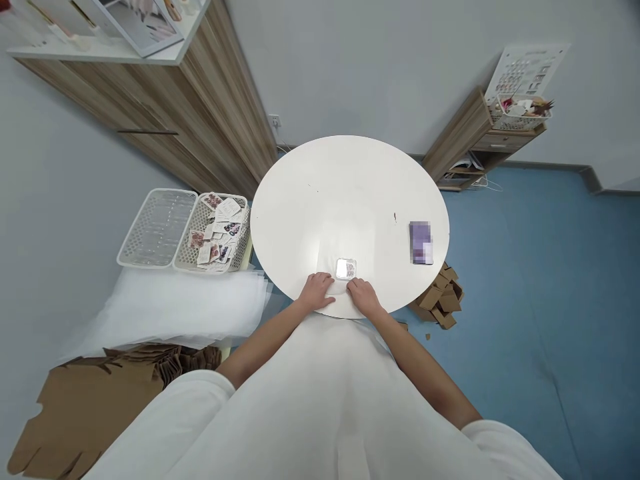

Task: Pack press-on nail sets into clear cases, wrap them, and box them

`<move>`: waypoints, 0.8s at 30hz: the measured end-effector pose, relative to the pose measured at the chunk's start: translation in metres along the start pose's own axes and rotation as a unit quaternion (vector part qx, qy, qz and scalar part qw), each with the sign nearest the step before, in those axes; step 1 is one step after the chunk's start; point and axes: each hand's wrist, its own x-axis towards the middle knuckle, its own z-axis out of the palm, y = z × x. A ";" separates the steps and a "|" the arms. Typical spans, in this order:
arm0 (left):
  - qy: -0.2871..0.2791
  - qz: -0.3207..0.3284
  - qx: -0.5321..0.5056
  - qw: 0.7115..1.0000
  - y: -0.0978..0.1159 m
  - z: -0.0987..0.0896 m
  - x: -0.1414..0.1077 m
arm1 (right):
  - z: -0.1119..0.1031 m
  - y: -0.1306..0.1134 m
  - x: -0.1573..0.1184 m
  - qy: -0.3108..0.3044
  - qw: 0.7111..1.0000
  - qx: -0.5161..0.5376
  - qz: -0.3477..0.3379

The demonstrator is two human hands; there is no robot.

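A small clear plastic box (346, 269) lies near the front edge of the white oval table (350, 177), with something pinkish showing inside. Under it there seems to be a thin, see-through white packing sheet (340, 287), hard to tell from the tabletop. My left hand (317, 292) rests on the near left part of this sheet, thumb apart from the fingers. Just below the box's right corner, my right hand (364, 297) has its fingers curled together at the sheet's near edge. Neither hand appears to grip the box.
Purple pack (421, 242) sits at the table's right. Left of the table are a white basket of cards (215, 233), a basket of clear pieces (156, 227), stacked white sheets (190, 303) and flattened cardboard boxes (95, 400). Cardboard scraps (440, 297) lie on the right floor.
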 end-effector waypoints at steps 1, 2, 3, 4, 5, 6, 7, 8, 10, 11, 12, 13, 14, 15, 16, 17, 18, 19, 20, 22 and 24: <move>0.006 0.001 0.012 1.000 -0.001 0.000 0.000 | -0.002 0.000 -0.001 0.004 1.000 0.008 0.003; 0.012 0.002 0.020 1.000 -0.002 -0.001 0.001 | -0.005 0.001 -0.002 0.009 1.000 0.018 0.003; 0.015 0.001 0.025 1.000 -0.004 -0.001 0.001 | -0.006 0.003 -0.005 0.015 0.999 0.030 0.000; 0.015 -0.001 0.027 1.000 -0.006 -0.001 0.002 | -0.008 0.005 -0.008 0.023 0.999 0.043 -0.005; 0.013 -0.005 0.025 1.000 -0.007 -0.002 0.002 | -0.009 0.007 -0.011 0.033 0.998 0.054 -0.010; 0.010 -0.008 0.021 1.000 -0.009 -0.003 0.002 | -0.009 0.010 -0.015 0.044 0.997 0.062 -0.012; 0.007 -0.012 0.013 1.000 -0.010 -0.004 0.003 | -0.009 0.013 -0.018 0.053 0.996 0.069 -0.010; 0.004 -0.018 0.000 1.000 -0.012 -0.005 0.003 | -0.009 0.017 -0.021 0.059 0.995 0.076 -0.002; 0.003 -0.039 -0.041 0.998 -0.015 -0.007 0.005 | -0.009 0.024 -0.023 0.059 0.993 0.096 0.026; 0.004 -0.054 -0.067 0.996 -0.016 -0.008 0.007 | -0.009 0.027 -0.022 0.056 0.991 0.113 0.043; 0.006 -0.071 -0.093 0.993 -0.018 -0.010 0.009 | -0.010 0.029 -0.020 0.053 0.988 0.132 0.063; 0.009 -0.088 -0.115 0.989 -0.020 -0.011 0.012 | -0.012 0.031 -0.017 0.052 0.984 0.151 0.084; 0.015 -0.104 -0.131 0.986 -0.022 -0.013 0.015 | -0.014 0.033 -0.013 0.052 0.979 0.165 0.106; 0.021 -0.119 -0.140 0.983 -0.024 -0.014 0.018 | -0.015 0.034 -0.008 0.051 0.976 0.171 0.126; 0.028 -0.132 -0.142 0.981 -0.026 -0.015 0.021 | -0.017 0.035 -0.003 0.050 0.973 0.172 0.145; 0.034 -0.146 -0.139 0.979 -0.027 -0.016 0.024 | -0.018 0.035 0.001 0.049 0.971 0.167 0.162; 0.039 -0.161 -0.132 0.977 -0.028 -0.016 0.026 | -0.018 0.035 0.005 0.047 0.970 0.159 0.177; 0.042 -0.174 -0.121 0.976 -0.029 -0.016 0.029 | -0.018 0.035 0.009 0.045 0.969 0.152 0.190; 0.044 -0.185 -0.107 0.976 -0.028 -0.016 0.031 | -0.018 0.034 0.012 0.045 0.968 0.145 0.201; 0.045 -0.201 -0.074 0.976 -0.027 -0.015 0.033 | -0.015 0.032 0.016 0.049 0.966 0.131 0.219; 0.044 -0.203 -0.037 0.977 -0.024 -0.014 0.035 | -0.011 0.029 0.019 0.062 0.965 0.111 0.228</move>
